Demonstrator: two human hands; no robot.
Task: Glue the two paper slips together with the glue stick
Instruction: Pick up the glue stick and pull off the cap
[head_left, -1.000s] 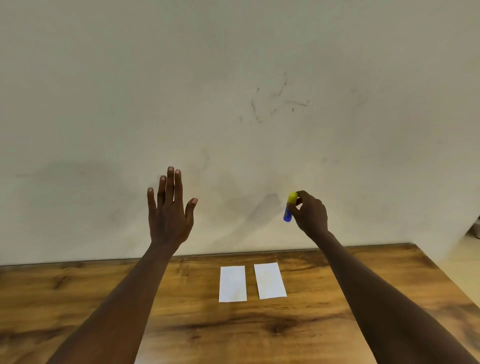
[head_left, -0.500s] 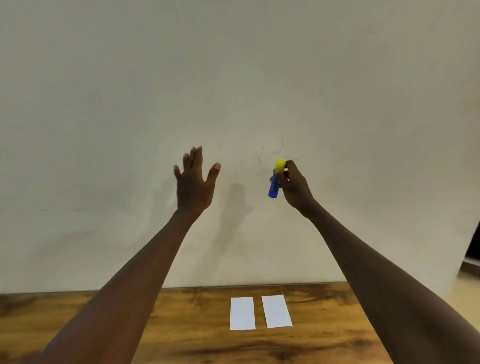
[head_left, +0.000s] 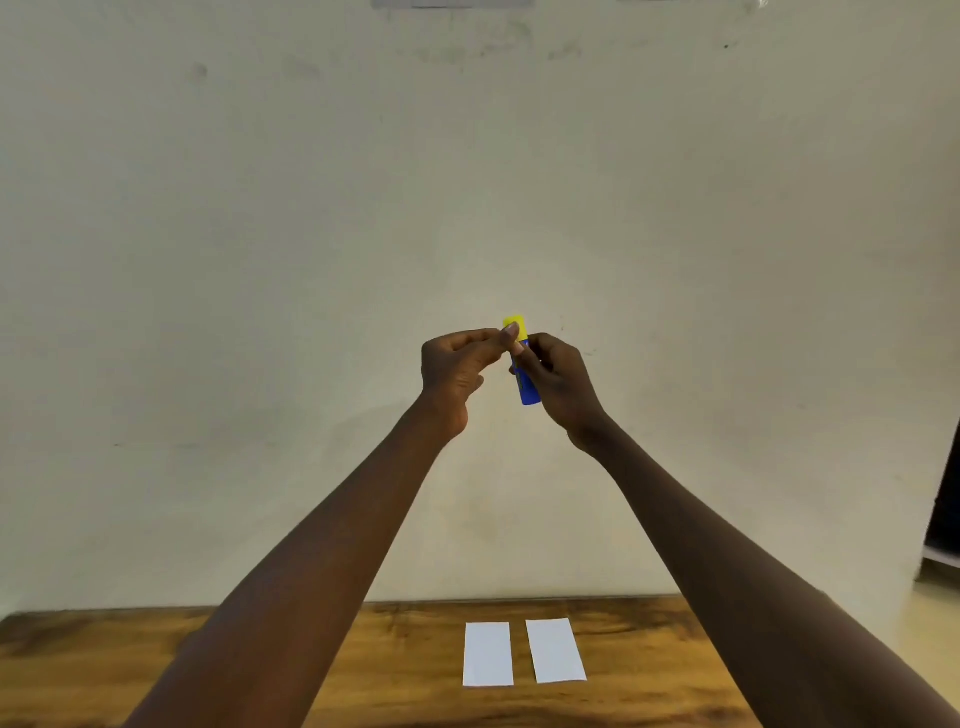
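Blue plastic glue stick (head_left: 527, 387), a short tube with a yellow cap (head_left: 515, 326) seated on its top end, is held up in the air in front of a plain off-white wall (head_left: 260, 260), well above the table and roughly over the two papers. It stands nearly upright, cap end uppermost and tipped slightly to the left.

The right hand (head_left: 558, 384) grips the blue body, fingers curled round it from the right side so that only the lower end and a strip of the tube show. The left hand (head_left: 452, 371) meets it from the other side: thumb and forefinger pinch the yellow cap, the other fingers folded into the palm (the thumbnail lies right across the cap's lower edge). The two hands almost touch at the joint between cap and tube.

Below, on a brown wood-grain table (head_left: 405, 670), lie two white rectangular paper slips side by side, flat and apart by a narrow gap: the left slip (head_left: 488, 653) squared to the table edge, the right slip (head_left: 556, 650) turned a little. Neither hand touches them. Both forearms reach up from the lower corners.
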